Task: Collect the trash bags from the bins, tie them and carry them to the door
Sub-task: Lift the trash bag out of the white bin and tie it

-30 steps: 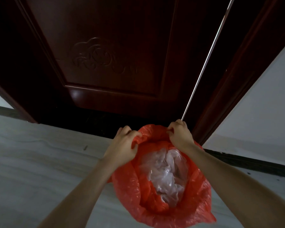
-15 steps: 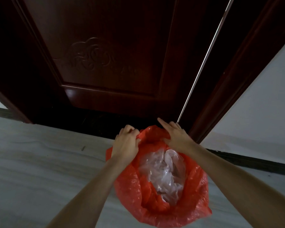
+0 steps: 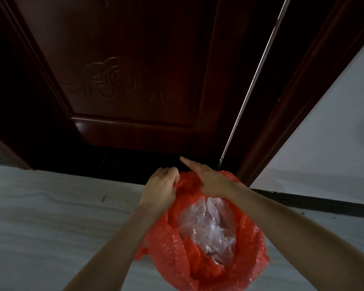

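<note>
Below both hands sits the red bag [image 3: 200, 244] — left hand [image 3: 162, 190] grips its rim, right hand [image 3: 210, 181] rests on it, fingers straight. Just beyond them, the door [image 3: 135, 70] — shut.

No text, label, brand, number or sign can be read anywhere in the view. The dark wooden door [image 3: 135, 70] carries only a carved scroll ornament [image 3: 114, 82], which is decoration, not lettering. The red trash bag [image 3: 198, 248] shows plain plastic with no print, and the clear crumpled plastic [image 3: 208, 225] inside it bears no visible marking either.
</note>
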`<state>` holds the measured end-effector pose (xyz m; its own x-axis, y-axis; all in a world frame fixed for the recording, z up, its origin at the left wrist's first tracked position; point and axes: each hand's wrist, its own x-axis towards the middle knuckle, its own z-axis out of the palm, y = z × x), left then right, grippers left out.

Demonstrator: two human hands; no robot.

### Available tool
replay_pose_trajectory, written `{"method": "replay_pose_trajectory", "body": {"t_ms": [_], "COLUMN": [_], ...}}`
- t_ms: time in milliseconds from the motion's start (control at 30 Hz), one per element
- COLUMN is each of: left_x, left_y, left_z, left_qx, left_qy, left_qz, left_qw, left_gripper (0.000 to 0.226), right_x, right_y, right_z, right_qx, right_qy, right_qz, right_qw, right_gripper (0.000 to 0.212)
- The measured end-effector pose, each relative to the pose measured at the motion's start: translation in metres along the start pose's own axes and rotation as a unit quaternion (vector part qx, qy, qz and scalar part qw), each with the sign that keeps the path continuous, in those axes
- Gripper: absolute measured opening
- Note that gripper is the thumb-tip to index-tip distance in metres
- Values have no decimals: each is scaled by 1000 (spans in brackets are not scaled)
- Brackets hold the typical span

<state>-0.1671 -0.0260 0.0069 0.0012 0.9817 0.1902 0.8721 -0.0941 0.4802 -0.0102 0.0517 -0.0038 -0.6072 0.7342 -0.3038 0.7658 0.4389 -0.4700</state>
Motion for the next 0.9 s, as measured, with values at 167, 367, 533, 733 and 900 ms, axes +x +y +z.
{"method": "replay_pose_trajectory", "body": {"t_ms": [167,367,533,733,900], "left_x": [-7,-12,-24,-71,-95], "left_y": [-16,-23,-12,-4,19], "left_z": [-1,-6,-11,4,25], "left_qx": [-8,60,101,43,-2], "left_qy": [31,-15,-54,-19,-111], "left_qz": [90,-52,-89,-122,-227], "left_qw": [995,997,989,991,967], "left_gripper": [29,31,24,39,66], "right_x": [3,-22,-69,-116,-151], "right_y": [-4,12,24,51,91], "right_z": [-2,-37,-37,-15,13], "right_qx": [-211,-288,-253,-191,-35], "right_qy": [3,8,11,42,106], "right_qz": [-34,-53,38,171,211], "right_qw": [977,956,967,966,971], "right_gripper": [58,37,35,52,56]}}
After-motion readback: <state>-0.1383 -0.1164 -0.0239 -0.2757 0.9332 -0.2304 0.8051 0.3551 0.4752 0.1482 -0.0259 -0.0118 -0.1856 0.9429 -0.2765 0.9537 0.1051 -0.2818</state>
